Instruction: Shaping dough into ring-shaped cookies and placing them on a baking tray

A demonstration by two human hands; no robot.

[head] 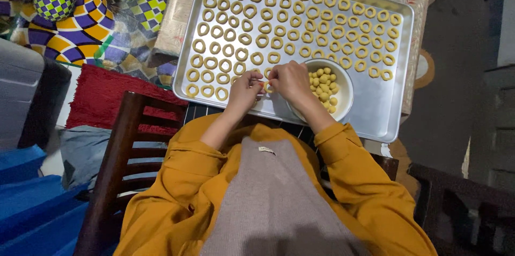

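Fingers (266, 80) of both our hands pinch a small dough ring (267, 87) over the tray (375, 111) beside the bowl (346, 92); we judge a hard squeeze could tear it, or a slip crush finished rings (214, 92).

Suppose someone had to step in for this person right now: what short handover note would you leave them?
Left hand and right hand are pinched together on one small dough piece, over the near edge of the metal tray.
White bowl of yellow dough balls sits on the tray by the right hand.
Done: dough rings laid in rows across most of the tray.
Left: balls remain in the bowl; bare tray shows at the near right.
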